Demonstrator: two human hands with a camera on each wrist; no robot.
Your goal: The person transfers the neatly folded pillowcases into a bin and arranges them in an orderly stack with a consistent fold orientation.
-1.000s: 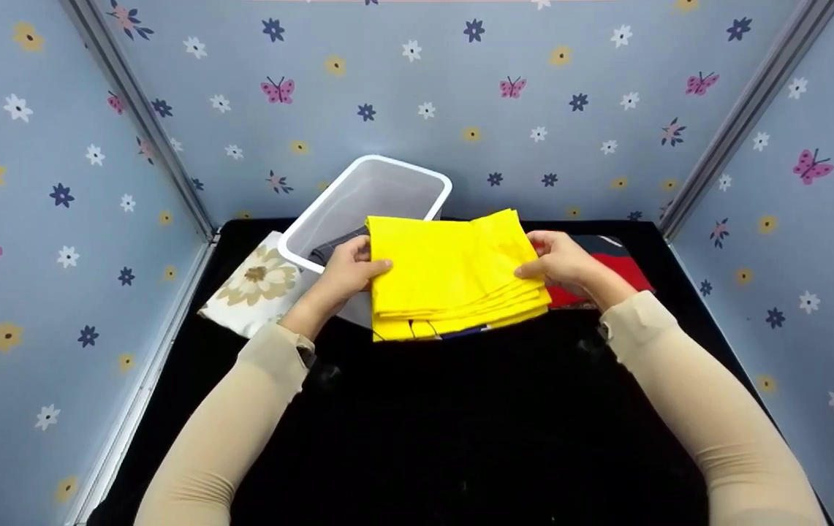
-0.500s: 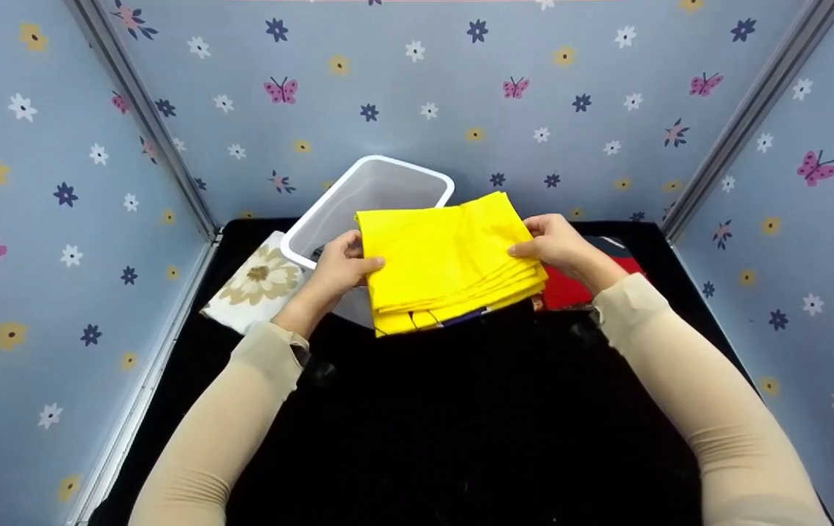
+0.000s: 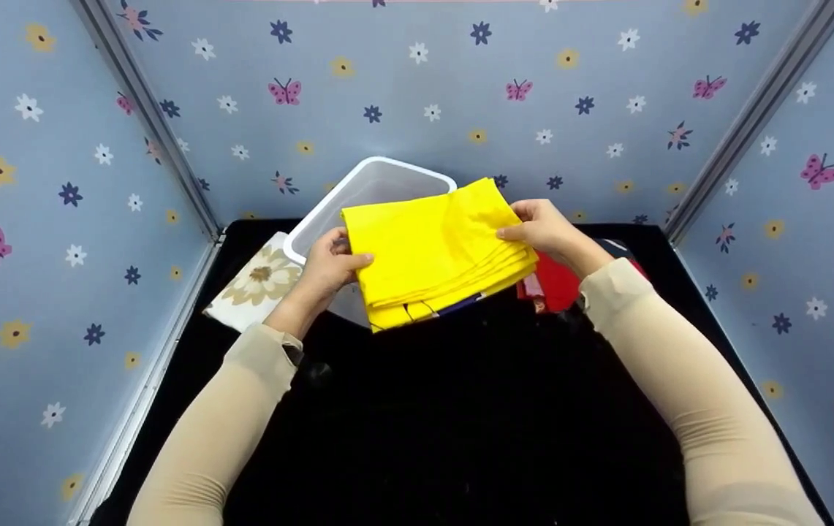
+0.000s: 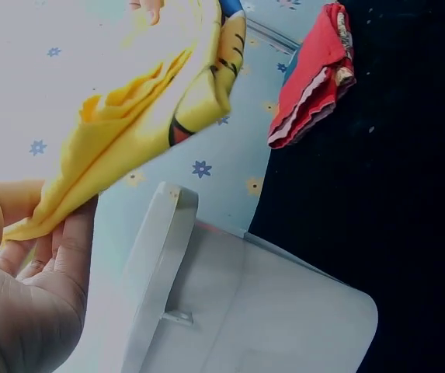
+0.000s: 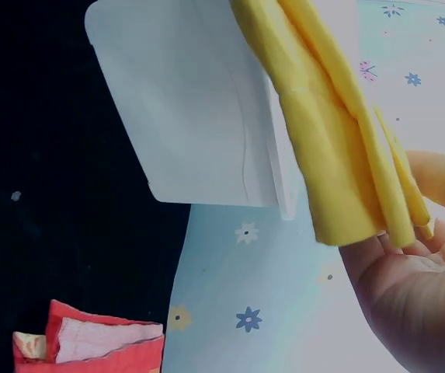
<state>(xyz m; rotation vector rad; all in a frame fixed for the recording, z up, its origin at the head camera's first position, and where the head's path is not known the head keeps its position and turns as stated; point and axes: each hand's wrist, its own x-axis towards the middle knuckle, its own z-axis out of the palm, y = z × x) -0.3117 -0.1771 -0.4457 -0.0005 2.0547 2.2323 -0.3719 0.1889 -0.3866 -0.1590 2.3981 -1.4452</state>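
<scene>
A folded yellow cloth with dark printed lines along its lower layers is held up between both hands. My left hand pinches its left edge, thumb on top and fingers underneath. At the right edge my right hand grips it the same way. The cloth overlaps the white plastic bin in the head view, hiding much of the bin's opening. In the left wrist view the cloth hangs above the bin's rim. The right wrist view shows its folded layers between thumb and fingers.
A white cloth with a beige flower lies left of the bin. A folded red cloth lies to the right, partly behind the right hand. Patterned walls stand around the black table surface.
Both hands have carried the yellow cloth up, left and toward the bin, with its right side raised higher. More of the bin's opening is covered; the red cloth's left end now shows.
</scene>
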